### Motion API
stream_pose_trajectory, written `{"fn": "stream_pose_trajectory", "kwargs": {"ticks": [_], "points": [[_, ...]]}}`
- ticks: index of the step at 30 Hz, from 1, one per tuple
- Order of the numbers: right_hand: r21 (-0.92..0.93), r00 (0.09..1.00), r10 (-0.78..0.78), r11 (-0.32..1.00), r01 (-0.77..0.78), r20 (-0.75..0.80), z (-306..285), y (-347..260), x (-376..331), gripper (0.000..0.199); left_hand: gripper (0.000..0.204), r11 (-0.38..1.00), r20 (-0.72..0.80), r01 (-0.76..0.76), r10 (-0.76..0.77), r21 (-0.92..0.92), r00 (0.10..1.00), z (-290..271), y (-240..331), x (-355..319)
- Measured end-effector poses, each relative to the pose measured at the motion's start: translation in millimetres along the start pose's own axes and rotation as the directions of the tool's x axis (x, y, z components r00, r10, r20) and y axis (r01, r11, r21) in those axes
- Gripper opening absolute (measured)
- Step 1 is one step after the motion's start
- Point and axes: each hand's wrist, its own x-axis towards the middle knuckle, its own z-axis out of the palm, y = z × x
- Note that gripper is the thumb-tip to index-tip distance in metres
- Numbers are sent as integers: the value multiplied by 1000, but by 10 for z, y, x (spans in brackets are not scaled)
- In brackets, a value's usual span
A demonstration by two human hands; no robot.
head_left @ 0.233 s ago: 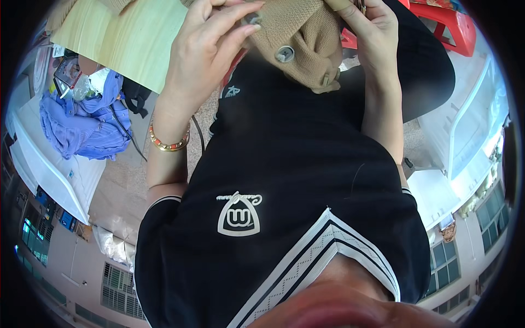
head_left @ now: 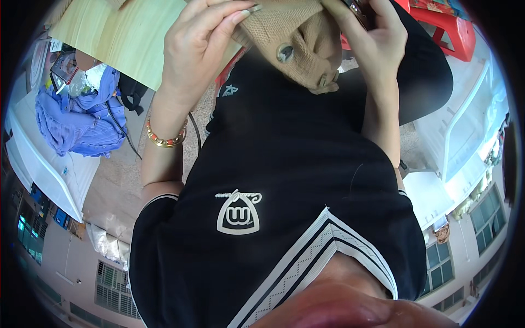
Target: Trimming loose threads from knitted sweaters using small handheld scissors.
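A tan knit garment (head_left: 279, 33), bunched and folded, hangs between my hands at the top edge of the view. A round, shiny button (head_left: 285, 52) shows on it, with more buttons at its lower folded tip. My left hand (head_left: 199, 46) is closed, thumb and finger pinching the garment's left edge, where a small greyish bit shows at the fingertips. Curled at the garment's right side is my right hand (head_left: 377, 46), its thumb along the cloth. A dark, shiny object (head_left: 354, 7) lies in that palm; its kind cannot be made out, and those fingertips are cut off.
A pale wood-grain tabletop (head_left: 120, 41) lies at upper left. Left of it, blue striped cloth (head_left: 82, 120) and small items sit on a white container (head_left: 41, 158). A red plastic stool (head_left: 454, 35) stands at upper right, above a white bin (head_left: 465, 126).
My left thumb and finger have closed together at the garment's edge, where they were slightly apart. My right hand has shifted a little, showing more of the dark object.
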Motion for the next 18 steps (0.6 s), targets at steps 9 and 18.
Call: {"fn": "stream_pose_trajectory", "kwargs": {"ticks": [9,18], "points": [[-237,915,-247,914,329,319,-37,-474,61,35,20,994,-38,59,-63,-95,997,33,18,0],[172,762,-645,745,644,-58,330,203,73,26,18,1000,-128,13,-14,-11,992,91,40,-8]]}}
